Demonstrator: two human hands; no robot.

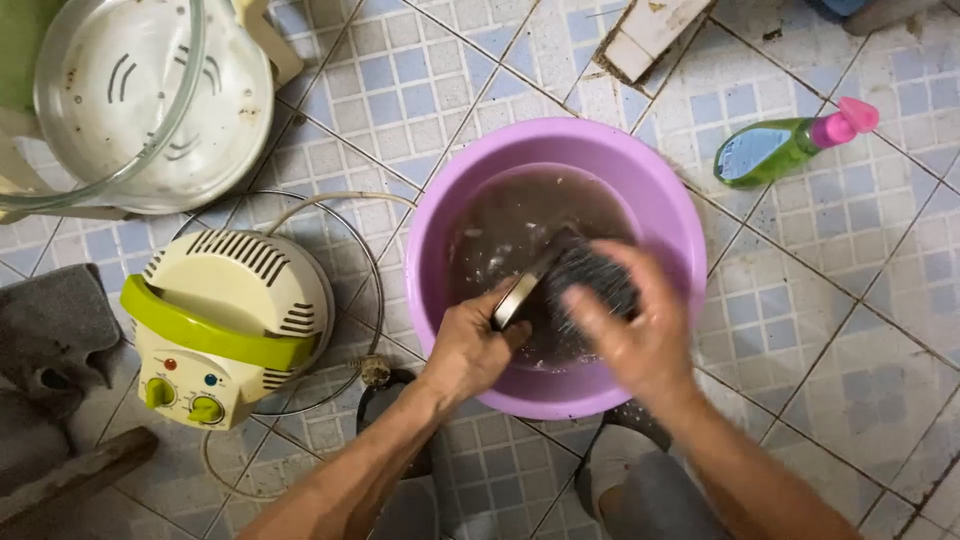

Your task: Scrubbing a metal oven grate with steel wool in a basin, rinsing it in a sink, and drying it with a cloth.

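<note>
Two hands are working over the purple basin (655, 190) of murky water on the tiled floor. The left hand (468, 348) pinches a flat metal piece (522, 293) by its lower end, edge-on, its long axis slanting up and to the right, away from the person. The right hand (632, 325) has its grip closed around a dark scrubber (590, 278), pressed just right of the metal, touching it. Green dish soap bottle (790, 146) lies nearby.

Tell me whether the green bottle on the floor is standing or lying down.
Lying down. The green bottle rests on its side on the tiled floor, its pink cap pointing sideways, away from the purple basin.
</note>
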